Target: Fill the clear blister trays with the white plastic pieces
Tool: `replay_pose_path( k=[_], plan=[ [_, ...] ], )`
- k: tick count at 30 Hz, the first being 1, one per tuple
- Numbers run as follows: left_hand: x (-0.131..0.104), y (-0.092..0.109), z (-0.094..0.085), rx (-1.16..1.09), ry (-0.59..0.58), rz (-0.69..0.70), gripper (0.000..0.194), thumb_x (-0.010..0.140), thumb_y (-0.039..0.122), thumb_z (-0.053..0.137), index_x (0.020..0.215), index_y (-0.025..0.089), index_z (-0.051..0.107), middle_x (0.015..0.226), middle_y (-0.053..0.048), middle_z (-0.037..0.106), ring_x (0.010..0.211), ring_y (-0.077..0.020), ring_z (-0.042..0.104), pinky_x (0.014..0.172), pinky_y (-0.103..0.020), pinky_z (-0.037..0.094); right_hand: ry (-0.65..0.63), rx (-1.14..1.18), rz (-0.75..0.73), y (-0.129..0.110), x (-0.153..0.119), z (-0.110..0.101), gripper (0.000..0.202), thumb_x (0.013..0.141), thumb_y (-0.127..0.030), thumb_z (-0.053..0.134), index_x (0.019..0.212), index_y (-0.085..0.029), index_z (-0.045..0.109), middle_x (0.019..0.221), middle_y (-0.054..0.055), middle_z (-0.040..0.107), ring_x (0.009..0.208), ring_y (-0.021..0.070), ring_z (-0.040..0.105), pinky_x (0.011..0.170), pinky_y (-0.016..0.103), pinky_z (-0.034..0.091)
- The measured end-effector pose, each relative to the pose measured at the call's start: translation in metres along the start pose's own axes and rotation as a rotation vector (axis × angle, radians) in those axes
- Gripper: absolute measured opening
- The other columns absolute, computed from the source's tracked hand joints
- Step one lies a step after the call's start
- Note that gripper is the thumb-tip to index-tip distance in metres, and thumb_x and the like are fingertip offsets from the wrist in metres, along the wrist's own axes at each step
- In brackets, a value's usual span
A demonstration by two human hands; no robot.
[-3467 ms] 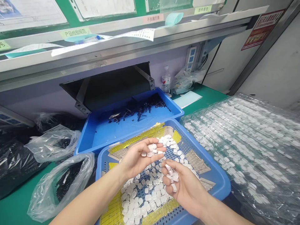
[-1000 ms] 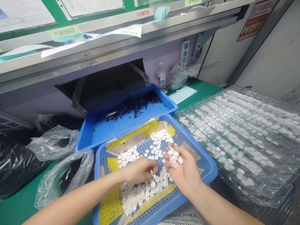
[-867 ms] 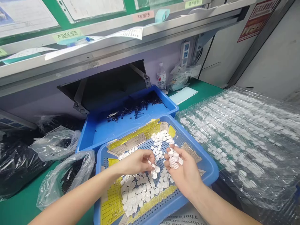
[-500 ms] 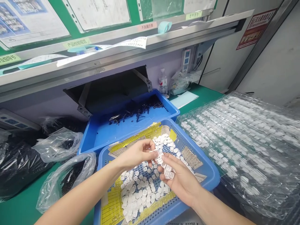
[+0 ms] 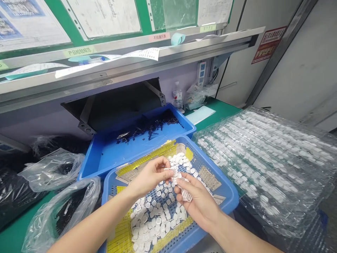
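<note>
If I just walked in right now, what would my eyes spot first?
Probably the left hand and right hand, close together over the blue perforated basket, holding small white rounded-square pieces; many more lie below. Then the clear plastic trays on the right, with rows of white shapes, and the blue tray behind the basket, with black bits scattered inside.

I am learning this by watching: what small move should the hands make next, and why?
Perhaps gather the small white rounded-square plastic pieces at the left hand into the right hand: the hands are close together, and the right one holds more such pieces.
</note>
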State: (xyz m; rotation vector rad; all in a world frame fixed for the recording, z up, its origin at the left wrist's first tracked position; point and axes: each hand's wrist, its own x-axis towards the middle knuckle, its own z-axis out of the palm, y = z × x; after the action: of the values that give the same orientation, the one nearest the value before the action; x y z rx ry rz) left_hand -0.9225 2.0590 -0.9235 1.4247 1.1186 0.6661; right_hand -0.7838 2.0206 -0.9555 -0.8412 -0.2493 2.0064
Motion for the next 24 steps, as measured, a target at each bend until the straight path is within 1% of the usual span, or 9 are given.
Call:
replay_pose_path(
  k=[5, 10, 12, 14, 16, 17, 20, 22, 24],
  plan=[
    [0.000, -0.001, 0.002, -0.035, 0.020, -0.005, 0.020, 0.069, 0.029, 0.058, 0.068, 0.016, 0.043, 0.060, 0.004, 0.046, 0.054, -0.0064, 0.043, 0.051, -0.020, 0.036, -0.028, -0.028, -0.006, -0.001, 0.000, -0.001, 0.023, 0.061, -0.022, 0.066, 0.082, -0.017, 0.058, 0.067, -0.001, 0.053, 0.054, 0.0045, 0.047, 0.046, 0.014, 0.039],
    [0.002, -0.002, -0.002, -0.119, 0.078, -0.007, 0.022, 0.073, 0.033, 0.054, 0.073, 0.017, 0.039, 0.063, 0.001, 0.053, 0.057, -0.0086, 0.048, 0.048, -0.019, 0.035, -0.006, 0.071, -0.015, 0.001, 0.003, 0.000, 0.020, 0.061, -0.017, 0.066, 0.077, -0.016, 0.056, 0.067, -0.002, 0.052, 0.054, 0.0033, 0.048, 0.046, 0.012, 0.038],
    [0.003, -0.001, -0.002, -0.078, 0.067, -0.050, 0.023, 0.074, 0.036, 0.052, 0.074, 0.017, 0.038, 0.066, 0.000, 0.055, 0.057, -0.0087, 0.048, 0.048, -0.019, 0.035, 0.012, 0.128, -0.019, -0.004, 0.000, -0.002, 0.019, 0.061, -0.015, 0.066, 0.076, -0.015, 0.054, 0.064, -0.003, 0.051, 0.052, 0.0029, 0.048, 0.045, 0.011, 0.037],
    [0.004, -0.002, -0.001, 0.018, 0.014, -0.116, 0.024, 0.075, 0.039, 0.049, 0.076, 0.018, 0.037, 0.066, 0.001, 0.055, 0.056, -0.0093, 0.048, 0.049, -0.020, 0.036, 0.019, 0.176, -0.060, -0.015, -0.007, -0.009, 0.020, 0.061, -0.013, 0.066, 0.075, -0.015, 0.053, 0.062, -0.003, 0.050, 0.051, 0.0025, 0.048, 0.043, 0.010, 0.036],
    [0.005, -0.007, 0.002, 0.133, -0.088, -0.174, 0.026, 0.076, 0.044, 0.044, 0.082, 0.019, 0.038, 0.069, 0.000, 0.057, 0.058, -0.0111, 0.049, 0.050, -0.021, 0.038, 0.030, 0.191, -0.176, -0.036, -0.016, -0.021, 0.022, 0.059, -0.012, 0.067, 0.076, -0.015, 0.052, 0.063, -0.003, 0.050, 0.050, 0.0019, 0.047, 0.041, 0.009, 0.034],
    [0.006, -0.011, 0.005, 0.205, -0.151, -0.183, 0.027, 0.077, 0.045, 0.041, 0.087, 0.020, 0.039, 0.071, -0.001, 0.058, 0.059, -0.0125, 0.050, 0.051, -0.022, 0.039, 0.064, 0.158, -0.274, -0.050, -0.022, -0.029, 0.024, 0.059, -0.013, 0.068, 0.076, -0.015, 0.051, 0.064, -0.003, 0.051, 0.051, 0.0017, 0.047, 0.040, 0.009, 0.034],
    [0.009, -0.028, 0.014, 0.523, -0.311, -0.089, 0.027, 0.080, 0.044, 0.033, 0.088, 0.022, 0.046, 0.071, -0.002, 0.058, 0.062, -0.0160, 0.052, 0.052, -0.023, 0.038, 0.294, -0.092, -0.600, -0.102, -0.033, -0.061, 0.022, 0.060, -0.016, 0.066, 0.076, -0.016, 0.050, 0.067, -0.002, 0.051, 0.054, 0.0020, 0.047, 0.042, 0.009, 0.037],
    [0.010, -0.040, 0.021, 0.731, -0.319, 0.054, 0.028, 0.081, 0.039, 0.030, 0.080, 0.022, 0.052, 0.070, -0.003, 0.057, 0.064, -0.0176, 0.052, 0.056, -0.025, 0.037, 0.419, -0.219, -0.711, -0.142, -0.030, -0.085, 0.015, 0.066, -0.014, 0.061, 0.076, -0.016, 0.050, 0.068, -0.003, 0.050, 0.056, 0.0026, 0.048, 0.046, 0.011, 0.040],
    [0.009, -0.051, 0.026, 0.846, -0.263, 0.205, 0.029, 0.082, 0.032, 0.028, 0.075, 0.022, 0.054, 0.077, -0.005, 0.058, 0.071, -0.0193, 0.053, 0.061, -0.026, 0.038, 0.528, -0.334, -0.759, -0.180, -0.019, -0.107, 0.010, 0.071, -0.011, 0.056, 0.077, -0.015, 0.049, 0.067, -0.003, 0.049, 0.054, 0.0029, 0.047, 0.047, 0.013, 0.041]
  ],
)
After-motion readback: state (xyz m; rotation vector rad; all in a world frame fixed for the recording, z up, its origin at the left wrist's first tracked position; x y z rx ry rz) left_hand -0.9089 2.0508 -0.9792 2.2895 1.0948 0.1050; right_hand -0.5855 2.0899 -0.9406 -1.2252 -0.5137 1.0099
